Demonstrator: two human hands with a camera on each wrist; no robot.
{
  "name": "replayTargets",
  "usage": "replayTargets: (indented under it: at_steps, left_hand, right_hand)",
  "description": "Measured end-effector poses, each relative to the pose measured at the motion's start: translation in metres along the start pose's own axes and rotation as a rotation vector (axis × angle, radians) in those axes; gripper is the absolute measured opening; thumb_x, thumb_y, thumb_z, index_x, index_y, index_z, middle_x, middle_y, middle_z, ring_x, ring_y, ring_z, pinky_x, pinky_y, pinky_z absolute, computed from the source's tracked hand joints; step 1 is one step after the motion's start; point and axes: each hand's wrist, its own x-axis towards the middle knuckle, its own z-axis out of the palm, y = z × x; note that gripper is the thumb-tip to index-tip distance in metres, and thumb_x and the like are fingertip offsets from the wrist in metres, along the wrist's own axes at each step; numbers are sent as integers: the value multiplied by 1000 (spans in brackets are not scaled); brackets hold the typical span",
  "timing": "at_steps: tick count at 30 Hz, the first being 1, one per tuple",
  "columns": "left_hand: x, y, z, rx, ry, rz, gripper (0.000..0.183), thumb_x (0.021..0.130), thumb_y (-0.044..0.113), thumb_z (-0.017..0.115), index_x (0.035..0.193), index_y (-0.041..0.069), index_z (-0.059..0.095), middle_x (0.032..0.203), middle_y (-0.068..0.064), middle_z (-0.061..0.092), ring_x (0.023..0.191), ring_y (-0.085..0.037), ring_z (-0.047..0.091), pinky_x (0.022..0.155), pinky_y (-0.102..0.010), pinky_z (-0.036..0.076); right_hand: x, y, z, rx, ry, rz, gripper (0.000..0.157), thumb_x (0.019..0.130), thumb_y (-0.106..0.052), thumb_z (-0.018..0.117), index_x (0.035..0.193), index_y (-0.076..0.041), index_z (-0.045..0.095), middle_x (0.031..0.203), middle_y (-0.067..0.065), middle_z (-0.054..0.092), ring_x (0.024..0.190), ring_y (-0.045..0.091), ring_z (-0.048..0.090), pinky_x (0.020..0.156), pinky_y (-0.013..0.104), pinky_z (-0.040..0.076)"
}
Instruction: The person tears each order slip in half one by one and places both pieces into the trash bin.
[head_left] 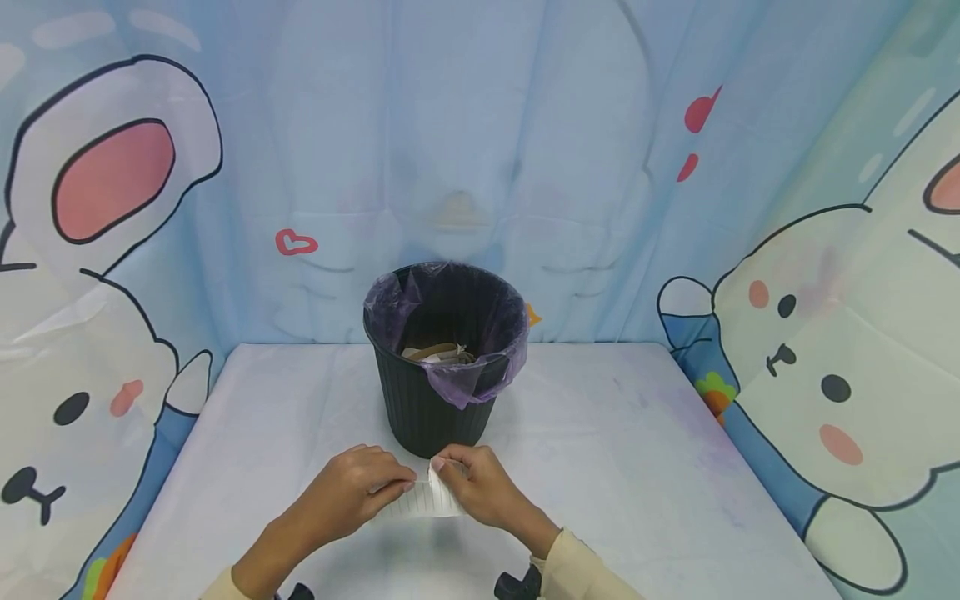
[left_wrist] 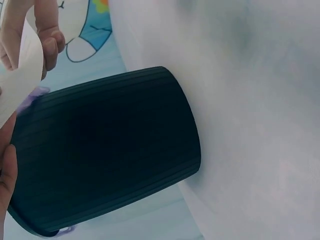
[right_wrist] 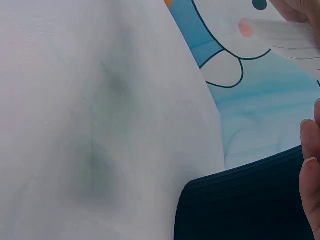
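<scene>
A sheet of lined white paper (head_left: pixel 420 501) spans the space between both hands, in front of the bin. On its left my left hand (head_left: pixel 358 487) pinches the top edge between thumb and fingers. My right hand (head_left: pixel 480 483) pinches the other end, where the paper bends upward by the thumb. In the left wrist view the curved paper (left_wrist: pixel 24 82) shows beside the right hand's fingers (left_wrist: pixel 49 42). The right wrist view catches the lined paper (right_wrist: pixel 287 40) at the upper right, with several fingertips (right_wrist: pixel 311 172) below it.
Just beyond the hands stands a black ribbed bin (head_left: pixel 438 417), lined with a purple bag (head_left: pixel 480 379). Scraps of paper and cardboard (head_left: pixel 438 353) lie inside it. A white cloth covers the table (head_left: pixel 615 467). Behind hangs a blue cartoon-print curtain (head_left: pixel 465 125).
</scene>
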Motion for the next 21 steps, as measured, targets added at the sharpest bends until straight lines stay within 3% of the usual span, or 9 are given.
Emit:
replayTargets:
  at_steps: [5, 12, 21]
  left_hand:
    - [0, -1, 0, -18, -9, -3, 16, 80, 4, 82, 92, 13, 78, 85, 10, 74, 75, -2, 66, 72, -21, 55]
    - [0, -2, 0, -53, -10, 6, 17, 79, 1, 81, 93, 12, 78, 85, 9, 74, 75, -2, 65, 74, -19, 55]
    - [0, -1, -1, -66, -22, 16, 18, 80, 0, 81, 95, 11, 78, 86, 8, 74, 76, -2, 65, 76, -19, 55]
  right_hand:
    - [0, -1, -1, -12, 0, 5, 17, 99, -1, 58, 91, 5, 72, 84, 15, 73, 72, 3, 58, 69, 20, 54]
    - [3, 33, 8, -30, 5, 11, 20, 101, -10, 58, 95, -1, 74, 87, 9, 75, 74, 2, 59, 70, 21, 55]
    - [3, 36, 9, -29, 5, -1, 21, 102, -13, 57, 95, -3, 74, 87, 8, 75, 73, 2, 59, 67, 21, 55]
